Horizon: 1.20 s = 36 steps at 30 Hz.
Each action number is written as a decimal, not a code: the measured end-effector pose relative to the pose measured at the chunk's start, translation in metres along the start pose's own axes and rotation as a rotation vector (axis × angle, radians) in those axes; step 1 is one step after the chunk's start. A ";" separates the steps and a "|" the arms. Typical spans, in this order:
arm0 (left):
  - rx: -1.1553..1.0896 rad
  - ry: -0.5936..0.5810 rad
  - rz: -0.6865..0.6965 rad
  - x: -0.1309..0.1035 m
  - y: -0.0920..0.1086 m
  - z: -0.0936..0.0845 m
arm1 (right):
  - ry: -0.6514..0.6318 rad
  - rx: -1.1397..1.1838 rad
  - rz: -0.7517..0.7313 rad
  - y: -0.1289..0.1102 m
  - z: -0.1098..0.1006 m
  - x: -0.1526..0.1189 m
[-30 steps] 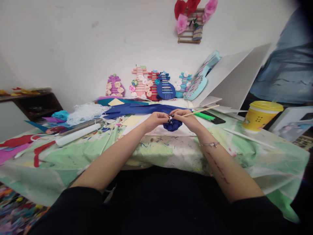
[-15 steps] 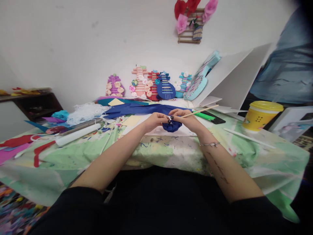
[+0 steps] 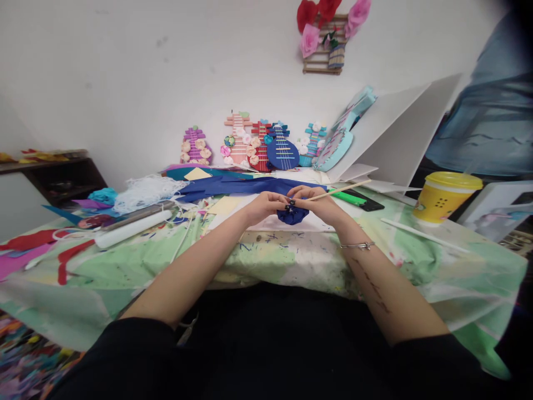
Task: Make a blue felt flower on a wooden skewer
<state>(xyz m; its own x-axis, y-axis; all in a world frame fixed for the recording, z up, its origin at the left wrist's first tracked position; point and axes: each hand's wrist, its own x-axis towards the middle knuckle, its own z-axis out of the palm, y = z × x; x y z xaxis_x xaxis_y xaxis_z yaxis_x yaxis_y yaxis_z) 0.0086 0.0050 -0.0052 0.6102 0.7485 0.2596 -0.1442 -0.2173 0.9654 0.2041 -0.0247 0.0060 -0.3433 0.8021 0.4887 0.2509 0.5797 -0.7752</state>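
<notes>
A small dark blue crumpled piece (image 3: 293, 215), like a paper flower, hangs between my two hands above a white sheet (image 3: 266, 223) near the table's front edge. My left hand (image 3: 266, 207) pinches it from the left with thumb and fingertips. From the right, my right hand (image 3: 315, 204) grips its upper edge, the thumbs nearly touching. A thin light wooden stick (image 3: 341, 189) also lies in my right hand and points up to the right. Behind the hands are flat blue sheets (image 3: 250, 186).
Small decorated instrument shapes, one of them blue (image 3: 283, 154), lean on the wall. At right stand a yellow cup (image 3: 447, 197), a dark phone (image 3: 372, 205) and a green marker (image 3: 347, 196). White yarn (image 3: 145, 193) and a white glue gun-like bar (image 3: 132, 229) lie at left.
The fingertips have shifted slightly on the blue piece, the two thumbs now closer together. The blue piece and the stick have moved very slightly left.
</notes>
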 end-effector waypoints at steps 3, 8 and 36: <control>-0.005 -0.003 -0.001 0.000 0.000 0.000 | -0.012 -0.005 0.005 -0.001 0.001 0.000; -0.001 0.001 -0.010 0.000 -0.001 0.001 | 0.003 -0.047 0.009 0.000 0.002 0.001; 0.392 0.417 0.275 0.006 -0.003 -0.009 | 0.468 0.443 0.261 0.019 -0.007 0.009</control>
<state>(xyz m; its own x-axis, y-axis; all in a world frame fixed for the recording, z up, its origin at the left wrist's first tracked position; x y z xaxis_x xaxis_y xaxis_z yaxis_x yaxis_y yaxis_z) 0.0058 0.0159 -0.0058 0.2257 0.7963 0.5612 0.0918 -0.5909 0.8015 0.2127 -0.0058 -0.0015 0.1294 0.9426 0.3077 -0.1551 0.3258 -0.9326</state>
